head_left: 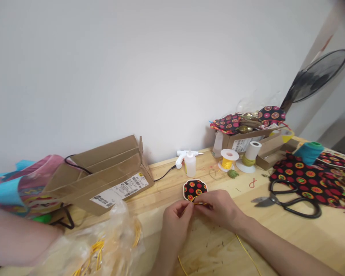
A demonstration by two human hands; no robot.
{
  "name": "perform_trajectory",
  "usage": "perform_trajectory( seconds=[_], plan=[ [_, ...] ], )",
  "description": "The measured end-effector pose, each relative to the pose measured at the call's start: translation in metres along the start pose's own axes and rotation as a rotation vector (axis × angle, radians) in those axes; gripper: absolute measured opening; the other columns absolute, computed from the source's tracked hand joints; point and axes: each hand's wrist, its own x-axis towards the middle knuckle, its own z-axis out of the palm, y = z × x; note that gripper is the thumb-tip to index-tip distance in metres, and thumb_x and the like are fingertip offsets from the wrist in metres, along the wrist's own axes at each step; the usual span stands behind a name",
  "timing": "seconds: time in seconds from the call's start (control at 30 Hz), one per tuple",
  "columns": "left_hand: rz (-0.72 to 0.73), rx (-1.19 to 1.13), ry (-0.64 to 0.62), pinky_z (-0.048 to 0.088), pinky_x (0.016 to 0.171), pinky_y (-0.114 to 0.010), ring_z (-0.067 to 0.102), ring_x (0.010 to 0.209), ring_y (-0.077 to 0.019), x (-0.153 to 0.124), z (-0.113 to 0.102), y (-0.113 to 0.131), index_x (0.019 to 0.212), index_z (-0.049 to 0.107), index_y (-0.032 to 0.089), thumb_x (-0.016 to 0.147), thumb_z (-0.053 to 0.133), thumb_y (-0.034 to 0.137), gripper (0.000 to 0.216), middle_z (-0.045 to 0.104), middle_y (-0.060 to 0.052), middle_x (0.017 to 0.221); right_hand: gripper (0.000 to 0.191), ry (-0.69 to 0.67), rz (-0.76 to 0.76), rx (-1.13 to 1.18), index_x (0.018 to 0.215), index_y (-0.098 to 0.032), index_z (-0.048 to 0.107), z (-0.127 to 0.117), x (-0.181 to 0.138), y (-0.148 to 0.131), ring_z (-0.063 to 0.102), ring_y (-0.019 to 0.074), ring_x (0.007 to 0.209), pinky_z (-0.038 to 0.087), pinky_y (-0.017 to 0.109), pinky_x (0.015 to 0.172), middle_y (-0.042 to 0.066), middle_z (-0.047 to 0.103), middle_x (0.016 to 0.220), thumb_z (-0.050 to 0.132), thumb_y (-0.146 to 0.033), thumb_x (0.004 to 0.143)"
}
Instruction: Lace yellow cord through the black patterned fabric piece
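My left hand (pixel 176 216) and my right hand (pixel 218 205) meet low in the middle of the view, fingertips pinched close together on a thin yellow cord (pixel 248 255). Lengths of the cord trail down below both wrists. Just beyond the fingertips lies a small eight-sided patterned piece (pixel 194 188), black with red and yellow round motifs and a pale rim; my right hand overlaps its lower edge. Whether the cord is fixed to this piece is hidden by the fingers.
Black-handled scissors (pixel 287 199) lie at right beside patterned cloth (pixel 304 174). Behind stand a yellow thread spool (pixel 227 159), a white bottle (pixel 190 165) and a glue gun (pixel 181 158). At left are a cardboard box (pixel 109 172), a plastic bag of yellow cords (pixel 117 230) and another person's arm (pixel 20 237).
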Motion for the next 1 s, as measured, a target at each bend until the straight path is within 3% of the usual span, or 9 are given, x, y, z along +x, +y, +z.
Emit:
perform_trajectory(
  seconds=[0.3, 0.6, 0.83, 1.0],
  plan=[
    [-0.019, -0.079, 0.027, 0.043, 0.059, -0.022, 0.058, 0.063, -0.0154, 0.003, 0.000, -0.002, 0.068, 0.063, 0.013, 0.065, 0.057, 0.024, 0.013, 0.065, -0.003, 0.063, 0.014, -0.010, -0.025, 0.010, 0.068, -0.021, 0.058, 0.000, 0.000, -0.004, 0.049, 0.0084, 0.051, 0.028, 0.017, 0.047, -0.003, 0.060, 0.059, 0.046, -0.018, 0.073],
    [-0.038, -0.137, 0.057, 0.039, 0.052, -0.019, 0.053, 0.054, -0.0116, 0.003, 0.001, -0.005, 0.063, 0.060, 0.014, 0.062, 0.057, 0.019, 0.006, 0.061, 0.002, 0.056, 0.017, -0.058, -0.093, 0.044, 0.065, -0.019, 0.055, -0.002, -0.002, -0.007, 0.046, 0.0083, 0.054, 0.028, 0.018, 0.050, -0.003, 0.055, 0.058, 0.042, -0.015, 0.075],
    [-0.047, -0.159, 0.005, 0.038, 0.048, -0.017, 0.052, 0.050, -0.0104, 0.002, 0.001, -0.001, 0.063, 0.058, 0.013, 0.062, 0.056, 0.017, 0.005, 0.059, 0.002, 0.054, 0.028, 0.031, -0.017, 0.253, 0.054, -0.016, 0.056, 0.001, 0.002, -0.007, 0.042, 0.0091, 0.057, 0.030, 0.019, 0.050, -0.001, 0.044, 0.057, 0.042, -0.017, 0.078],
    [-0.074, -0.185, -0.023, 0.038, 0.050, -0.019, 0.055, 0.051, -0.0121, 0.002, 0.003, -0.001, 0.064, 0.055, 0.014, 0.062, 0.056, 0.018, 0.005, 0.060, 0.001, 0.051, 0.019, 0.066, 0.055, 0.506, 0.059, -0.017, 0.064, 0.011, 0.004, -0.002, 0.042, 0.0101, 0.057, 0.032, 0.020, 0.049, -0.001, 0.043, 0.056, 0.052, -0.023, 0.073]
  ],
)
